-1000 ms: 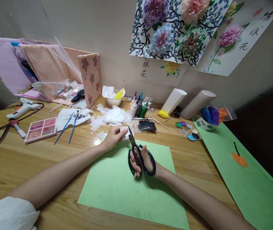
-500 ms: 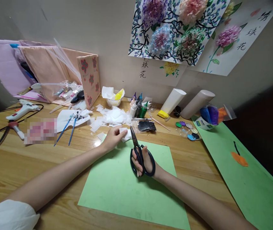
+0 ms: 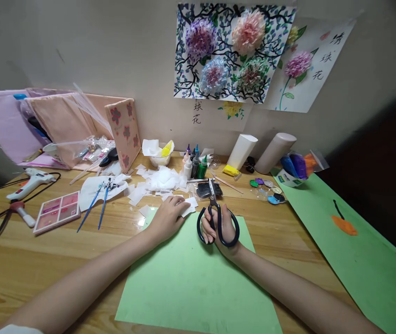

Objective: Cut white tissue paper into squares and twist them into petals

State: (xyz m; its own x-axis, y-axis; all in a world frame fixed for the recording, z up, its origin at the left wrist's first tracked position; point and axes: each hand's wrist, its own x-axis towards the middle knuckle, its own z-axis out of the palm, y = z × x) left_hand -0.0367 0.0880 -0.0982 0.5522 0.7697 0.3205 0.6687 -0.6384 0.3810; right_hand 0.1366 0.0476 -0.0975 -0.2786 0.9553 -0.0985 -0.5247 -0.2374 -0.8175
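My left hand [image 3: 170,217] is closed on a small white paper piece [image 3: 189,207] at the far edge of the green sheet [image 3: 198,278]. In my right hand [image 3: 223,232] are black-handled scissors [image 3: 213,197], their blades pointing away from me and looking nearly closed. The two hands are apart, both over the green sheet. Just beyond my left hand lies a loose heap of white paper pieces [image 3: 165,178]. A black packet [image 3: 209,189] lies behind the scissor blades.
Small paint bottles [image 3: 202,168] and a bowl [image 3: 161,159] stand beyond the heap. Brushes [image 3: 103,208], a pink palette [image 3: 57,212] and a glue gun [image 3: 31,183] lie left. Paint lids [image 3: 275,199] and another green sheet [image 3: 323,218] are right.
The view has shifted, with more of the wall pictures showing. My left hand has turned more palm-down over the paper piece. My right hand and the scissors have moved right, away from the left hand.
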